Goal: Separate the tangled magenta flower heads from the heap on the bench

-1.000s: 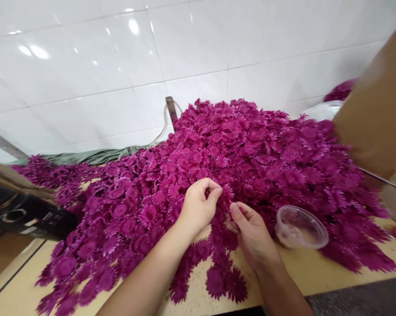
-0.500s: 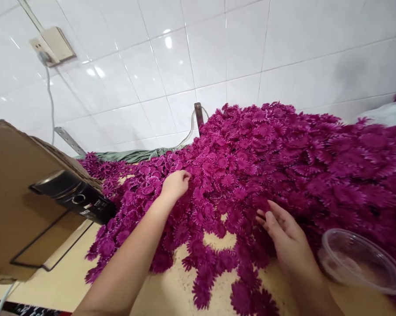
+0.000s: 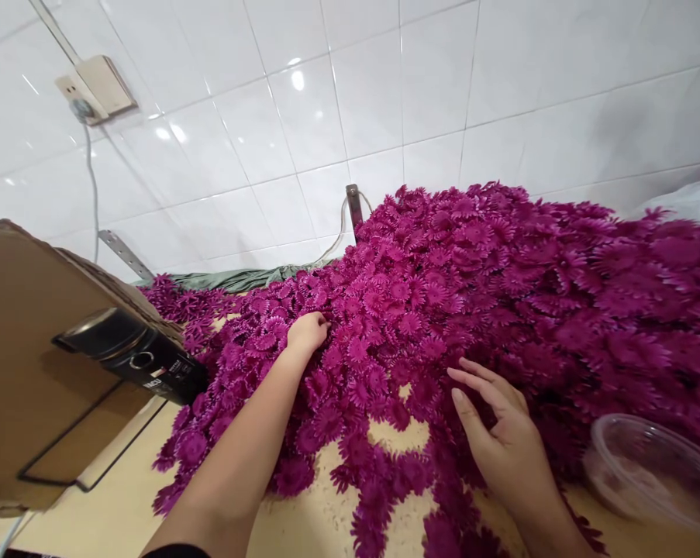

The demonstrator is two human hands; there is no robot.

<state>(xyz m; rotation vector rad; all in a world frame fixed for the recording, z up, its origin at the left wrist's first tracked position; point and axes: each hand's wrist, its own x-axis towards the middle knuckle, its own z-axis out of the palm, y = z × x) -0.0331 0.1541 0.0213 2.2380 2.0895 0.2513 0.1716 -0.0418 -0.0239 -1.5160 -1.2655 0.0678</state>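
A large heap of magenta artificial flower heads [image 3: 425, 287] spreads over the table, thinning out toward the front. My left hand [image 3: 308, 332] reaches into the left-centre of the heap, its fingers curled and their tips against the flowers. Whatever those fingertips pinch is hidden. Over the front of the heap, my right hand [image 3: 498, 422] is open, thumb and fingers apart, with nothing visible between them. A clear round plastic tub [image 3: 646, 473] stands to the right of that hand.
On the left are a cardboard box [image 3: 47, 372], a black cylindrical container [image 3: 146, 356] and a bent black wire frame [image 3: 64, 480]. Green cloth [image 3: 233, 279] lies along the tiled wall [image 3: 367, 85]. A metal bracket [image 3: 354, 211] rises behind the heap; a plugged-in socket [image 3: 82, 108] is upper left.
My right hand has opened wider, its thumb and fingers spreading apart. The left hand has shifted slightly left and down, still curled at the flowers. The view has moved a little.
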